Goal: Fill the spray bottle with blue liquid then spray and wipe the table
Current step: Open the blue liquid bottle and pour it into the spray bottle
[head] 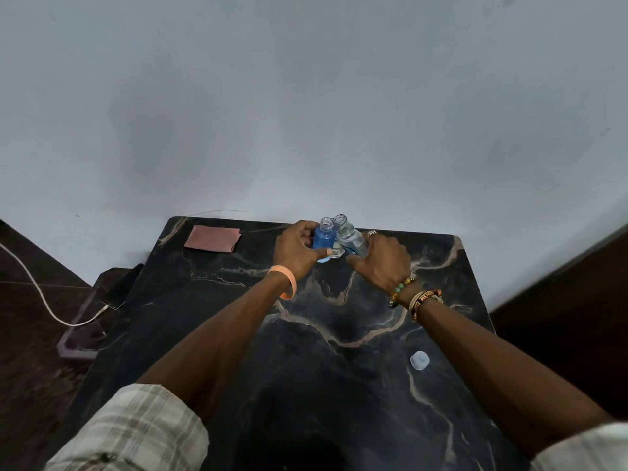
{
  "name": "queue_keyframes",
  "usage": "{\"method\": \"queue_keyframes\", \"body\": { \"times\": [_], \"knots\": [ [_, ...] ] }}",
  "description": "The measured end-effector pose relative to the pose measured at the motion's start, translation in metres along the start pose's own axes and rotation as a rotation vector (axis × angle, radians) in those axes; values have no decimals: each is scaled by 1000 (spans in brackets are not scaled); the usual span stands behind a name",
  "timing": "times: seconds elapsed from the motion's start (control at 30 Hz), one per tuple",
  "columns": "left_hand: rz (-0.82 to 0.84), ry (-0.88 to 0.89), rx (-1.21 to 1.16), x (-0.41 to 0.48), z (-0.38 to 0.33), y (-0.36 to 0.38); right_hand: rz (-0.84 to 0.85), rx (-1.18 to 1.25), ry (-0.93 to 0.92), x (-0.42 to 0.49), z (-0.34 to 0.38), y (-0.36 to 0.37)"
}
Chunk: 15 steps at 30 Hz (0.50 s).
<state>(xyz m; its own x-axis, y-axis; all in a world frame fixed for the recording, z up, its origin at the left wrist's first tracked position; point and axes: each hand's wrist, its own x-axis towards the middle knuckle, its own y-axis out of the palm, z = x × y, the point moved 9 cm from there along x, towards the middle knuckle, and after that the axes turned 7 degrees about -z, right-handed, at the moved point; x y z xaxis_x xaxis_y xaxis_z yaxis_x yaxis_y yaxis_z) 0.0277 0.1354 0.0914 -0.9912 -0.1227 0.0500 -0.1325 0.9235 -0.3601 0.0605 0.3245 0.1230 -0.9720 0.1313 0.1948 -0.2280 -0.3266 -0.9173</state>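
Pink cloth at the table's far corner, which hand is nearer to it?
Left. The left hand, gripping the blue bottle, is just right of the pink cloth; the right hand, holding the clear bottle, lies farther right.

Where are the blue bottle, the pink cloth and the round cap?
Small bottle of blue liquid (321,236): head view, blue body.
Folded pink cloth (212,238): head view, its middle.
Round pale cap (419,360): head view, its top.

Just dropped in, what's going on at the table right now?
A person works at the dark marble table. The left hand grips an open bottle of blue liquid; the right hand grips a clear open bottle tilted beside it. A pale cap lies nearer the person, a folded pink cloth at the far left corner.
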Motion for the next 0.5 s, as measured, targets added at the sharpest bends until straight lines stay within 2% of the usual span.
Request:
{"method": "queue_keyframes", "body": {
  "times": [0.5],
  "knots": [
    [50, -159, 96, -23, 100, 4, 197, 62, 2, -46, 5, 78]
  ]
}}
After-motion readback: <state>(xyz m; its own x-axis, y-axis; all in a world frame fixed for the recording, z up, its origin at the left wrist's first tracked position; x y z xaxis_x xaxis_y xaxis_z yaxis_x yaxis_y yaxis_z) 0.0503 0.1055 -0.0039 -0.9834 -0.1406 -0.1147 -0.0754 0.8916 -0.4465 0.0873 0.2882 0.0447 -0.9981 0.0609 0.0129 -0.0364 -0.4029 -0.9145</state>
